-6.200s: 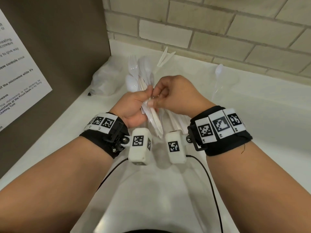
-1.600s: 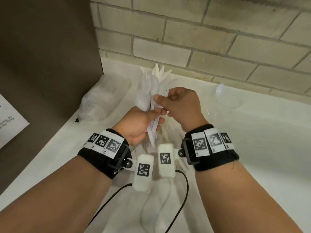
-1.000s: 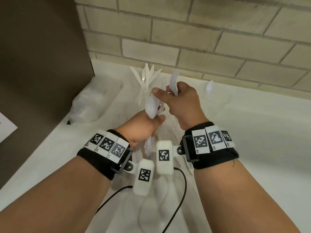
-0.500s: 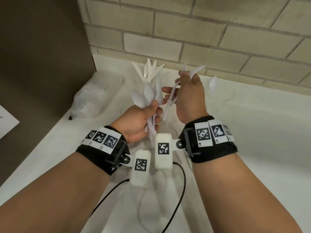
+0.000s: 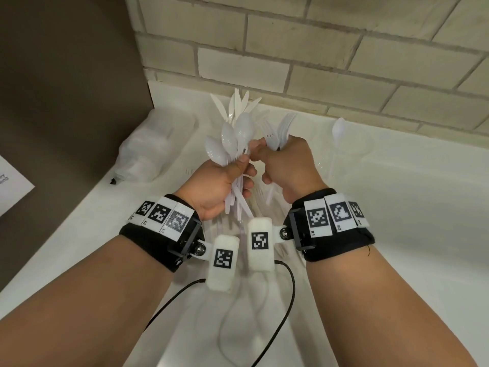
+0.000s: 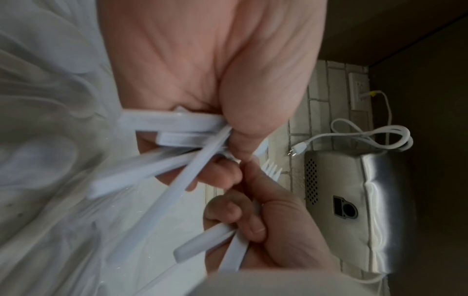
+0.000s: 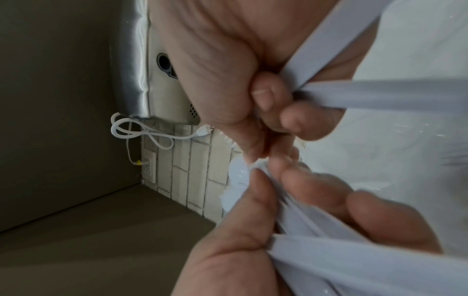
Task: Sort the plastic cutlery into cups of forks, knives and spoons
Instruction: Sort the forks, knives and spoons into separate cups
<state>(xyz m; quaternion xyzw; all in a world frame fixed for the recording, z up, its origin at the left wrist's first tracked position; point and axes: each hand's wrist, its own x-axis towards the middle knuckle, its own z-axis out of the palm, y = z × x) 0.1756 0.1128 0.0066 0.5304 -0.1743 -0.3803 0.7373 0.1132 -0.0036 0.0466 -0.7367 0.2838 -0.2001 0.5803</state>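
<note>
Head view: your left hand (image 5: 219,181) keeps a closed grip on a bunch of spoons (image 5: 232,136) above the white bench (image 5: 397,194); your right hand (image 5: 288,165) grips forks (image 5: 280,131), its thumb and forefinger touching the bunch. Knives (image 5: 235,104) stand in a cup behind; one spoon (image 5: 339,131) in a clear cup (image 5: 354,149) right

Left wrist view: handles (image 6: 177,124) fan from your fist

Right wrist view: fork handles (image 7: 380,94) clamped in your fingers

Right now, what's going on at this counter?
A person is sorting white plastic cutlery. The left hand grips a mixed bunch with spoons on top; the right hand holds a few forks. Behind them, knives stand in one clear cup, and another cup holds a single spoon.
</note>
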